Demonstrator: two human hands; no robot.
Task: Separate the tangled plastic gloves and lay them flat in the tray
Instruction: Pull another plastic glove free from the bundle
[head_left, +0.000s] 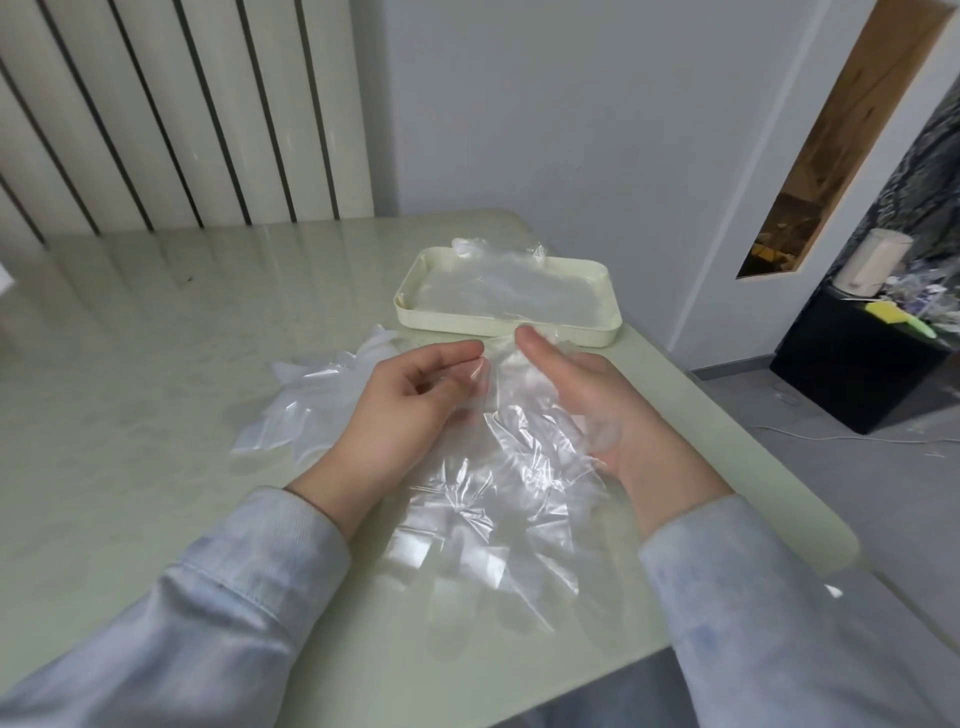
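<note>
**Plastic glove held between your hands, just in front of the tray**

Your left hand has its fingers curled and pinches the glove's cuff edge close to the tray's near rim. Your right hand keeps its fingers straight, pointing at the tray, with the film lying against its palm. You cannot tell whether its thumb nips the plastic. The glove's crinkled fingers trail away from the tray toward you, ending short of the table's near edge.

Flattened gloves lie inside the tray, and a bit of film spills over its far rim. A loose heap of gloves rests on the table to the tray's front left, partly behind your left hand.

To the tray's right, the table edge runs close by. To its left, a broad stretch of table gives you room to move.
</note>
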